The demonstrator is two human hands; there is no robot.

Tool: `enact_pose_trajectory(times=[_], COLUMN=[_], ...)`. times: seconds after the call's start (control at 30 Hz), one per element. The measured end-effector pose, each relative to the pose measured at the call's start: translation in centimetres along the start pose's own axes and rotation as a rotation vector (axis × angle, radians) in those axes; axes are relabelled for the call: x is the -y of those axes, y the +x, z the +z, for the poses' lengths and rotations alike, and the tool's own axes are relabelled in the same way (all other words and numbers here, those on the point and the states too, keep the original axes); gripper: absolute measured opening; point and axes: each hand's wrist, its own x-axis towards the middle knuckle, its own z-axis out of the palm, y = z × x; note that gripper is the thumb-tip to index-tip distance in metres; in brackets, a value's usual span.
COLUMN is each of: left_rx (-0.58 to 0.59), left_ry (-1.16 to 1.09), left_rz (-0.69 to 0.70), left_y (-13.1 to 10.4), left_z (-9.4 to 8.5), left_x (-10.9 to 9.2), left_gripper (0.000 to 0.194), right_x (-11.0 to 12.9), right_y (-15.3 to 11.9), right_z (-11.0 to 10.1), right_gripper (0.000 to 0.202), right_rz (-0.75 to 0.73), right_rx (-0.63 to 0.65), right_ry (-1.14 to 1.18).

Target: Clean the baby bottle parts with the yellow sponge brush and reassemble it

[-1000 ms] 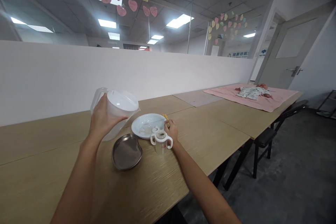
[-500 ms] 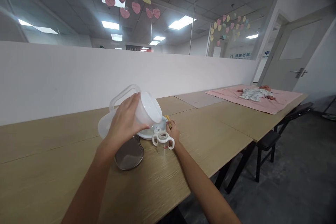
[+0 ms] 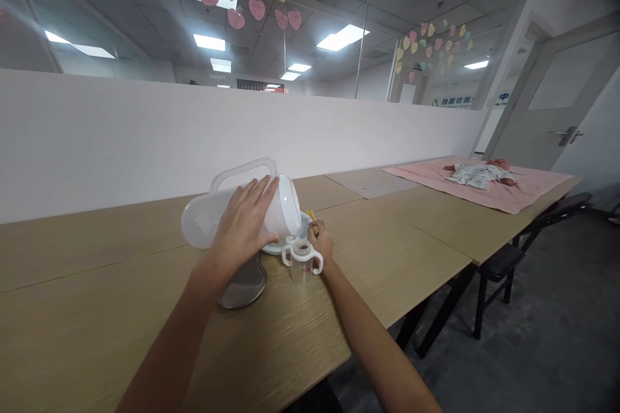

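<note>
My left hand [image 3: 247,219] grips a translucent white pitcher [image 3: 206,216], tipped almost onto its side. Its lidded end [image 3: 289,205] points right, above a white bowl [image 3: 274,249] that it partly hides. Beyond a clear baby bottle [image 3: 302,268] with two white handles, my right hand [image 3: 321,240] is closed around a thin yellow stick-like thing [image 3: 311,214] at the bowl's right edge. The bottle stands upright with its top uncovered. A small white part [image 3: 291,240] shows just behind it. Whether liquid is flowing from the pitcher I cannot tell.
A dark, curved-edged tray [image 3: 245,284] lies beneath my left wrist on the wooden table [image 3: 387,251]. Farther right, a baby doll [image 3: 477,174] lies on a pink cloth [image 3: 513,200]. A black chair [image 3: 504,261] stands at the table's right side; a white wall [image 3: 145,135] runs behind.
The pitcher has levelled out, its handle and lidded end turning to the right with my left hand. My right hand stays at the bowl. The whole view has shifted slightly.
</note>
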Motion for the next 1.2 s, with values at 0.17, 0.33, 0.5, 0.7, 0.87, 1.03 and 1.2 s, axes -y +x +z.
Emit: enact_pose_trajectory(times=[0.17, 0.33, 0.5, 0.7, 0.87, 1.03, 1.2], left_rx=[-0.012, -0.021, -0.017, -0.019, -0.040, -0.036, -0.026], left_ry=[-0.007, -0.016, -0.005, 0.008, 0.006, -0.023, -0.066], left_rz=[0.013, 0.018, 0.009, 0.005, 0.012, 0.021, -0.018], left_y=[0.0, -0.1, -0.1, -0.1, -0.1, -0.1, 0.0], left_z=[-0.2, -0.3, -0.5, -0.4, -0.4, -0.1, 0.1], left_x=[-0.1, -0.3, -0.3, -0.1, 0.0, -0.1, 0.7], left_gripper=[0.092, 0.092, 0.092, 0.092, 0.092, 0.093, 0.098], right_x=[0.0, -0.1, -0.1, -0.2, -0.2, 0.1, 0.2], right_y=[0.0, 0.1, 0.1, 0.1, 0.0, 0.0, 0.0], right_z=[0.0, 0.1, 0.1, 0.2, 0.2, 0.0, -0.2], right_gripper=[0.016, 0.016, 0.015, 0.015, 0.015, 0.016, 0.016], right_rz=[0.002, -0.006, -0.003, -0.001, 0.010, 0.021, 0.012], right_rx=[-0.005, -0.002, 0.000, -0.008, 0.000, -0.001, 0.011], right_ry=[-0.003, -0.004, 0.000, -0.001, 0.005, 0.010, 0.000])
